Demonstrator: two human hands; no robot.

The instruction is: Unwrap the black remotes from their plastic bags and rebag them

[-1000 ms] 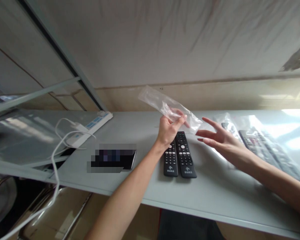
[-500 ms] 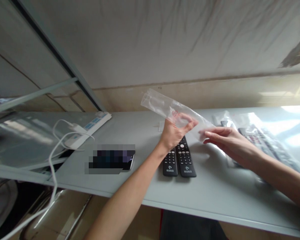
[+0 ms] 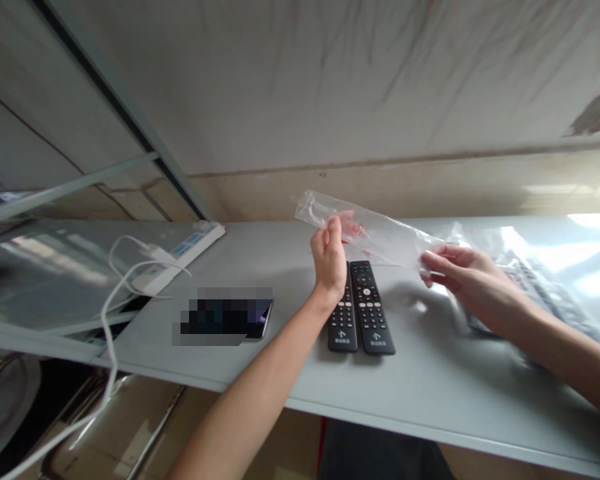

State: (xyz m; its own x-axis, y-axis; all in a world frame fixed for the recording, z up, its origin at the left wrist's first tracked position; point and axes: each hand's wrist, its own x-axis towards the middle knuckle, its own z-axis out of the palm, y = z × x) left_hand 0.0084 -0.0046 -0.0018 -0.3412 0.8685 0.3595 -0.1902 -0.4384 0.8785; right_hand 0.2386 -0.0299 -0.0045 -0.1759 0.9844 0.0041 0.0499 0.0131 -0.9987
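Note:
A long clear plastic bag (image 3: 385, 237) with red print is stretched between my two hands above the table. My left hand (image 3: 330, 257) is closed on the bag's left part, fingers curled with the thumb up. At the bag's right end, my right hand (image 3: 450, 267) pinches the plastic between thumb and fingers. Two black remote controls lie side by side below: the left remote (image 3: 343, 330) is partly covered by my left hand, while the right remote (image 3: 373, 310) shows in full.
Bagged remotes (image 3: 550, 287) lie on the grey table (image 3: 300, 377) at the right, partly behind my right arm. A phone (image 3: 260, 320), partly pixelated, sits left of my left forearm. Farther left are a white power strip (image 3: 180, 257) and a white cable (image 3: 107, 340).
My left hand has closed on the bag and turned upright, moving slightly left. The bag is pulled straighter, and my right hand has shifted a little right with its end.

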